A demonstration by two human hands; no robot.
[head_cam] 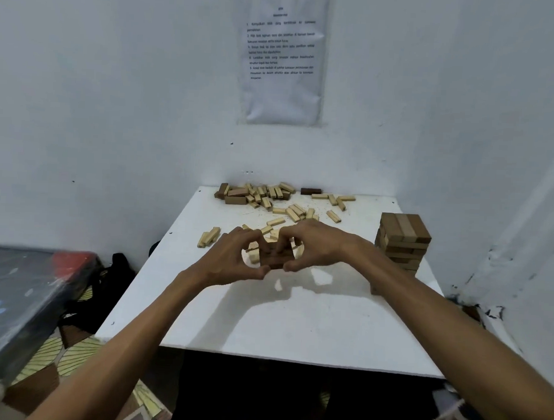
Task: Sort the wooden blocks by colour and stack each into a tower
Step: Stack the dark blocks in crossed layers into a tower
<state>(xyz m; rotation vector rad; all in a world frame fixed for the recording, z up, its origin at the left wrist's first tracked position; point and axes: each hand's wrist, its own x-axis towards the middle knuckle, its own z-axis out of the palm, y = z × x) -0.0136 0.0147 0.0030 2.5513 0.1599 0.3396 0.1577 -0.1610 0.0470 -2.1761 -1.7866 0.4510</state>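
Walls of rough white plaster [114, 105] meet in a corner behind a flat white tabletop [295, 323], matte and lightly scuffed, that fills the middle of the frame. A crinkled printed sheet of paper [283, 59] is stuck to the wall at upper centre; its text is too small to read. At lower left a blurred dark box with a red patch [30, 293] sits beside a black strapped bag [115, 278] and a leaf-patterned floor covering [75, 353].

Loose pale rectangular wooden blocks [290, 210] lie scattered across the far half of the tabletop, mixed at the far left edge with a few brown wooden blocks [236, 199]. One dark brown block [311, 191] lies alone against the wall. At centre right stands a squared tower of brown wooden blocks [402, 239], its layers crossing. At frame centre the left hand [234, 259] and right hand [318, 247] both curl fingers and thumbs round a small bundle of brown blocks [274, 258], gripping it between them; whether it rests on the tabletop or is held just above it, I cannot tell.
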